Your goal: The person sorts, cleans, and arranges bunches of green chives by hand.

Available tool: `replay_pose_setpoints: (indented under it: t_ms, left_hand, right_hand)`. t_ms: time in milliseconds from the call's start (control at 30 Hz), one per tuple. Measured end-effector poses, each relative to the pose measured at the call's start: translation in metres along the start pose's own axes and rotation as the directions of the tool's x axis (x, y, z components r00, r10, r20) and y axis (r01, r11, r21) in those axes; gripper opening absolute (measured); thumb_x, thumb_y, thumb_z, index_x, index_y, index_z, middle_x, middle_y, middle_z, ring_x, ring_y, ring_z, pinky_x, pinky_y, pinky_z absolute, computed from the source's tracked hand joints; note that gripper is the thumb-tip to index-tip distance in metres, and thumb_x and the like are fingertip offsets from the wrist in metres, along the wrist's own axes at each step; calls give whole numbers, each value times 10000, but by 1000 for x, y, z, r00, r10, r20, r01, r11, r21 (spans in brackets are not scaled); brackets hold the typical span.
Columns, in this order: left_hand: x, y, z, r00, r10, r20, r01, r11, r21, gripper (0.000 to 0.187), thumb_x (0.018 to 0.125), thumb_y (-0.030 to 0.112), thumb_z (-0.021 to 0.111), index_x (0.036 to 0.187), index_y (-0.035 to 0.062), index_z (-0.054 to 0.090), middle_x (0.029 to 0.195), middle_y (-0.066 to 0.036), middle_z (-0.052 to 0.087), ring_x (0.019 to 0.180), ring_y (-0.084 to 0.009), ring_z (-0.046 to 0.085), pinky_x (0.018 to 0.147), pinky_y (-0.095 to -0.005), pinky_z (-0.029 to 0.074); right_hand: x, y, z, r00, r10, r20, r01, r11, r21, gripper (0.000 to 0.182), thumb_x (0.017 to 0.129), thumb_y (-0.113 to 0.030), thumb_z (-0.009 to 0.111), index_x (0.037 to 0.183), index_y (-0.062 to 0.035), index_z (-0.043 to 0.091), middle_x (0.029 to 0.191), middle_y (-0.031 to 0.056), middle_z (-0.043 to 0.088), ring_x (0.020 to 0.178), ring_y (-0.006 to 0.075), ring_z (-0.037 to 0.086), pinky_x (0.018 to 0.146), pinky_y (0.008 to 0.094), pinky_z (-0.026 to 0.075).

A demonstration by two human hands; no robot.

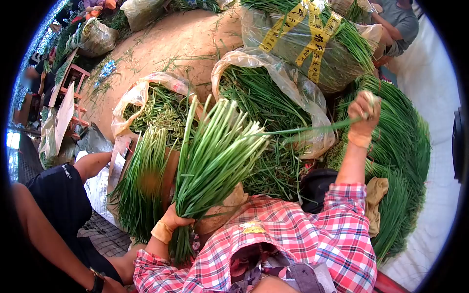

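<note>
A large bunch of long green stalks [210,161] with pale ends pointing up stands in my left hand [175,218], whose fingers wrap round its lower part. Out to the right, my right hand [364,110] is closed on a few green stalks [312,130] that stretch across from the bunch's pale ends. Both wrists carry tan bands. Just left of the bunch, another sheaf of green stalks [144,180] leans on a board. Behind the bunch lies an open plastic bag [266,58] of loose greens.
Another open bag [128,105] holds short cut pieces. A big taped bundle [308,49] is at the back right. Stacked greens [400,146] line the right side. A co-worker's leg and arm [53,234] are close on the left; another person [398,24] sits at the upper right.
</note>
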State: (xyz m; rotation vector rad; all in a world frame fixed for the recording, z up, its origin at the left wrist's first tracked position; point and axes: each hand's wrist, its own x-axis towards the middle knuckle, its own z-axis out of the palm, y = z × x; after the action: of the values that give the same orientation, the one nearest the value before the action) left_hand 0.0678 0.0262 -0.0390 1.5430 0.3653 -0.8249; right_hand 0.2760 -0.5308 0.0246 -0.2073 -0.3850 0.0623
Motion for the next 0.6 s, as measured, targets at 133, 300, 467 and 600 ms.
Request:
replay_pose_setpoints:
  t_ms: [133, 300, 467, 600]
  left_hand:
    - [5, -19, -11, 1000, 7, 25, -6, 1000, -15, 549, 542, 31, 780, 1048, -7, 573, 905, -78, 644, 724, -172, 622, 631, -305, 509]
    - [1, -7, -2, 1000, -7, 8, 6, 999, 37, 569, 535, 52, 793, 1059, -4, 579, 938, -62, 642, 791, -159, 610, 704, -298, 499]
    - [5, 0, 5, 994, 110, -22, -110, 994, 16, 579, 533, 79, 804, 1063, 1, 584, 945, -54, 644, 827, -155, 606, 736, -297, 492]
    - [3, -9, 0, 1000, -2, 30, 4, 997, -76, 538, 556, 49, 768, 1057, -10, 582, 916, -74, 650, 763, -187, 627, 675, -313, 510]
  right_hand:
    - [-49, 51, 5, 675, 332, -659, -670, -99, -735, 337, 749, -282, 653, 987, -52, 594, 926, 55, 592, 860, 165, 568, 778, 297, 466]
    - [-11, 123, -12, 789, 330, -518, -553, 17, -833, 711, 767, -368, 673, 1341, -56, 390, 1310, 192, 459, 1200, 276, 456, 1018, 383, 343]
    - [62, 214, -11, 761, 560, -328, -356, -63, -932, 663, 773, -320, 689, 1334, -107, 408, 1209, 207, 536, 1128, 280, 509, 988, 401, 376]
    - [81, 215, -59, 945, 70, -320, -316, 449, -836, 253, 847, -238, 617, 999, -36, 636, 837, 41, 614, 643, 101, 514, 620, 257, 469]
